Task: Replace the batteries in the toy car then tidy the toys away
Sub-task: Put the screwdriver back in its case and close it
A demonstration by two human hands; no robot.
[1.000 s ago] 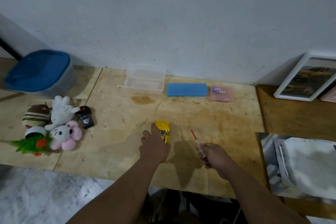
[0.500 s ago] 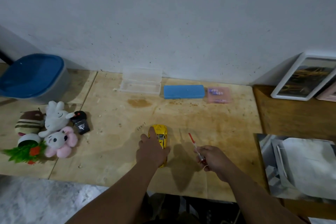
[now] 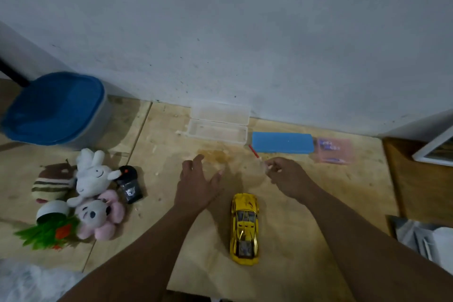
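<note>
On the plywood table the yellow toy car sits upright between the person's two forearms, touched by neither. Beyond it the left hand hovers with fingers spread wide, holding nothing. Close by, the right hand pinches a thin screwdriver whose red end points toward the blue case by the wall. Plush toys lie heaped at the table's left side.

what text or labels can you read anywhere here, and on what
None can be read.
black remote: a pale emblem, too blurred to read.
pink packet: purple print, too blurred to read.
yellow toy car: no lettering shows.
</note>
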